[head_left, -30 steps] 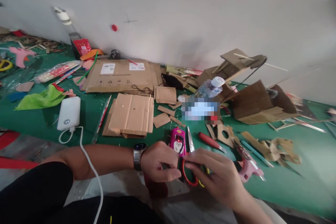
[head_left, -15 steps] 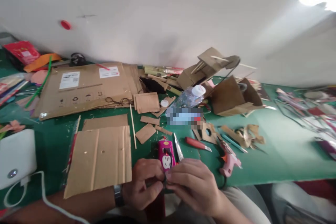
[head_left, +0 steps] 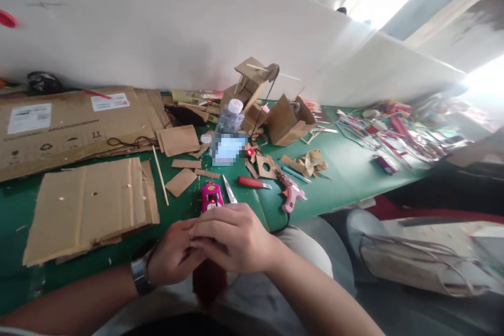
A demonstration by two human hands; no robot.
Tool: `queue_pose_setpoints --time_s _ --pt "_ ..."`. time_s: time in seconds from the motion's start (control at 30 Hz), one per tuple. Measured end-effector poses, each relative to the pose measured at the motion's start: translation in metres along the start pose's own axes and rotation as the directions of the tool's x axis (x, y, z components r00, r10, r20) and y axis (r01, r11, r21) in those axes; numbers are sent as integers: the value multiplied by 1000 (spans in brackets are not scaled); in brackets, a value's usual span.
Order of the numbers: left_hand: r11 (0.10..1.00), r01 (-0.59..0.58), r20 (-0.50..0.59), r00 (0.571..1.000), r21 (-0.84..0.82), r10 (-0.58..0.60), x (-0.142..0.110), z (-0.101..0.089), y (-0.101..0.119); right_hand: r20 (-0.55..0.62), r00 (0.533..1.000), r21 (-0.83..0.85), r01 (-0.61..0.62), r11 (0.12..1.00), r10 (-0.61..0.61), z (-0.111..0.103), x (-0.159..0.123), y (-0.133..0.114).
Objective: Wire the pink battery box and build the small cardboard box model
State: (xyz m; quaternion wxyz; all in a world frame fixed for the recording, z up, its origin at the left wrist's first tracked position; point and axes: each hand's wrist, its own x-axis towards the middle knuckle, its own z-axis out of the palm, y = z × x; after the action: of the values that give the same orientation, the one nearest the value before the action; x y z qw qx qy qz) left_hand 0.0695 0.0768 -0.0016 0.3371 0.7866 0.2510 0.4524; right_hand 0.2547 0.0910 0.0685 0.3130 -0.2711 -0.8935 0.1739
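Observation:
My left hand [head_left: 173, 254], with a metal-band watch [head_left: 140, 275] on its wrist, meets my right hand [head_left: 238, 236] above my lap. The right hand's bent fingers lie over the left fingertips, and both hands look closed. Whatever may be between them is hidden. Just beyond the knuckles sits a pink power strip [head_left: 211, 194], its near part covered by the right hand. A pointed metal blade [head_left: 228, 189] lies beside it. Farther right are a red-handled cutter [head_left: 252, 182] and a pink glue gun [head_left: 292, 197] with its cord hanging off the edge.
Cut cardboard sheets [head_left: 88, 205] lie left, near a large flattened carton [head_left: 71, 131]. A clear bottle [head_left: 228, 121], a cardboard box [head_left: 289, 121] and a cardboard-and-stick build [head_left: 250, 81] stand behind. A wooden stick [head_left: 160, 176] and scraps lie between. A cloth bag [head_left: 425, 260] is at right.
The view has swung right, so the table things appear farther left. My right hand has come over my left fingers, which were pinched against the right fingertips before.

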Motion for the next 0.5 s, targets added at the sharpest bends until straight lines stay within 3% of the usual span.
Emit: queue_pose_setpoints --time_s 0.1,0.2,0.3,0.37,0.43,0.5 --pt "991 -85 51 995 101 80 -1 -1 1 66 997 -24 51 998 -50 -2 -4 -3" --pt "959 -228 33 974 166 226 -1 -1 -1 35 997 8 66 998 -66 -15 -4 -3" --pt "952 -283 16 959 116 283 1 0 0 -93 994 -8 -52 999 51 -38 -3 7" --pt "932 -345 -12 938 109 348 3 4 3 -232 960 -99 -183 978 156 -52 -4 19" --pt "874 -477 101 878 93 468 4 14 8 -371 904 -137 -278 951 211 -62 -6 30" --pt "791 -610 252 772 37 584 2 29 12 -439 861 -136 -345 929 256 -67 -10 36"
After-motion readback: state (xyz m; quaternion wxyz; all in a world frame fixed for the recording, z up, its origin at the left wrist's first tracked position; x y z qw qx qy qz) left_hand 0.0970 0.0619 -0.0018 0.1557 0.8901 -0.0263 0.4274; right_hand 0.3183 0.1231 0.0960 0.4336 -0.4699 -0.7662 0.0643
